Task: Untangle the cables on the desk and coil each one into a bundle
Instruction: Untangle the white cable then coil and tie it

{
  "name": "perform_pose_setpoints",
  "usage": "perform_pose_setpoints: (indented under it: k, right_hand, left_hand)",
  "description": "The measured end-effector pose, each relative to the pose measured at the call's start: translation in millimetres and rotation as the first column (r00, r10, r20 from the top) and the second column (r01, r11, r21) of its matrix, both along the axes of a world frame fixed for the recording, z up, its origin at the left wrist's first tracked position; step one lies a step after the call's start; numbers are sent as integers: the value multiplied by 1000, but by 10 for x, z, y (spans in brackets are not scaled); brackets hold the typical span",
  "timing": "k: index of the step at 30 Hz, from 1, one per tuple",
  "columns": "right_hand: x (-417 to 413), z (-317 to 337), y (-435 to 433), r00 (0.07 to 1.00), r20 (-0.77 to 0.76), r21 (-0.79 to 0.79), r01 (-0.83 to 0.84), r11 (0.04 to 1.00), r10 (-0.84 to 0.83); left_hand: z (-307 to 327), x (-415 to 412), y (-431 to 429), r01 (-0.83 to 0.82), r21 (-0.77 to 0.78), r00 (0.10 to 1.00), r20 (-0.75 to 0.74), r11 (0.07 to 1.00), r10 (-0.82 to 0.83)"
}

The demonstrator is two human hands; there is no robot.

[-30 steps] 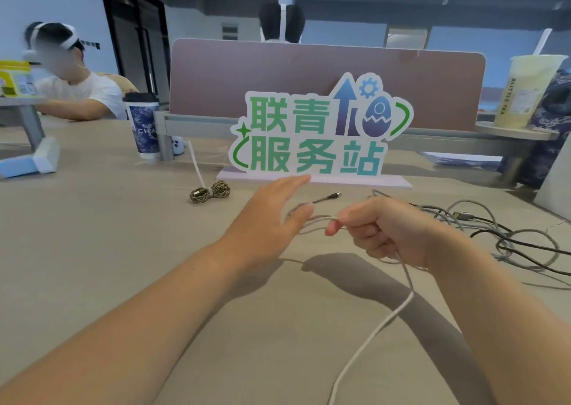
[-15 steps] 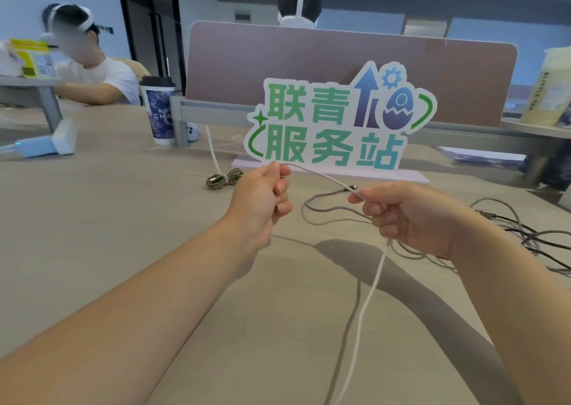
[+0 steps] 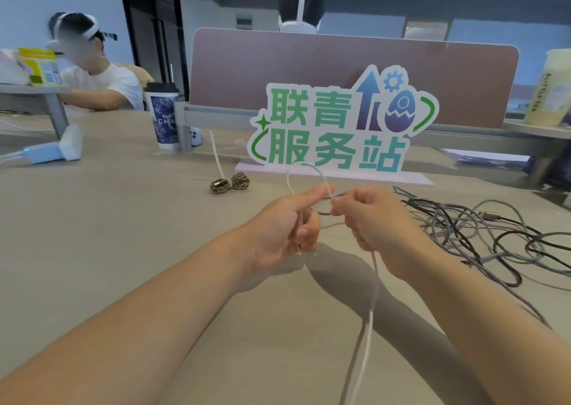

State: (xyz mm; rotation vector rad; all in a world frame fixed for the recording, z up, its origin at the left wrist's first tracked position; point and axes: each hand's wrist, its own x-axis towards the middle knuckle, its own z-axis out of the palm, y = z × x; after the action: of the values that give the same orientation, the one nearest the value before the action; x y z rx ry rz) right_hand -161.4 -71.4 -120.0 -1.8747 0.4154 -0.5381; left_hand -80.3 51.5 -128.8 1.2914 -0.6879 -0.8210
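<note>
My left hand (image 3: 285, 228) and my right hand (image 3: 375, 222) are close together above the desk, both closed on a thin white cable (image 3: 369, 312). A small loop of that cable arches up between my two hands, and its long end hangs down from my right fist toward the near edge. A tangle of grey and black cables (image 3: 482, 231) lies on the desk to the right of my right hand. One camouflage-patterned cable (image 3: 230, 183) lies coiled in a bundle farther back on the left.
A green and blue sign on a flat base (image 3: 336, 126) stands just behind my hands, with a brown divider panel (image 3: 340, 65) behind it. A blue patterned cup (image 3: 163, 116) stands at the back left, a pale drink cup (image 3: 553, 89) at the far right. A person sits at the far left.
My hands have come together from being spread apart. The stretch of white cable between them has folded into a small upright loop.
</note>
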Motion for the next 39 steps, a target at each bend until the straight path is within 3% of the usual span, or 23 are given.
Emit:
perform_pose_setpoints:
  k: [3, 7, 10, 13, 15, 17, 19, 21, 23, 25, 27, 30, 32, 33, 36, 39]
  right_hand:
    - [-9, -4, 88, 998, -44, -47, -53, 997, 51]
    - [-26, 23, 115, 991, -98, 21, -91, 996, 93]
    - [-35, 14, 114, 991, -109, 30, -80, 996, 83]
    - [-49, 6, 98, 986, -126, 39, -107, 993, 111]
    - [-55, 8, 95, 979, -142, 39, -141, 989, 145]
    - [-54, 6, 100, 967, -154, 55, -196, 979, 202]
    - [-40, 3, 90, 944, -191, 98, -256, 962, 270]
    - [-40, 11, 50, 894, -291, 146, -311, 939, 341]
    - [-77, 44, -54, 826, -413, 175, -341, 924, 383]
    - [-137, 109, -199, 801, -476, 176, -319, 931, 364]
    - [-182, 167, -327, 865, -430, 111, -233, 966, 258]
    - [-191, 191, -344, 982, -183, -140, -69, 988, 43]
    - [-169, 189, -256, 1000, 24, -202, -11, 979, 16]
    - [-162, 187, -204, 994, 109, -199, -6, 980, 28]
    - [-145, 160, -118, 971, 234, -257, 5, 966, 57]
    - [-77, 81, -111, 969, 245, -323, 53, 945, 29]
  left_hand:
    - [-9, -3, -43, -100, -6, 995, 4, 995, 100]
    - [23, 154, -5, -292, -82, 953, -110, 953, 282]
    - [38, 186, 20, -223, -100, 969, -128, 970, 210]
    - [3, 108, -10, -111, -27, 994, -3, 993, 111]
    - [-28, 68, -34, -118, -4, 990, 71, 993, 118]
    - [-42, 84, -54, -193, -17, 980, 53, 981, 194]
    - [-20, 126, -61, -292, -48, 956, -48, 955, 290]
    - [26, 206, -35, -402, -120, 891, -281, 908, 357]
    - [74, 328, 22, -511, -201, 754, -570, 836, 325]
    - [110, 467, 111, -604, -243, 640, -715, 759, 281]
    - [119, 563, 178, -631, -187, 655, -649, 753, 388]
    - [49, 495, 156, -557, 53, 804, -219, 829, 554]
    - [-46, 357, 77, -443, 244, 894, 49, 863, 445]
    - [-85, 281, 37, -370, 307, 929, 100, 877, 357]
    - [-98, 115, -44, -123, 360, 992, 62, 925, 108]
    - [-31, 18, -42, 106, 369, 987, 77, 923, -144]
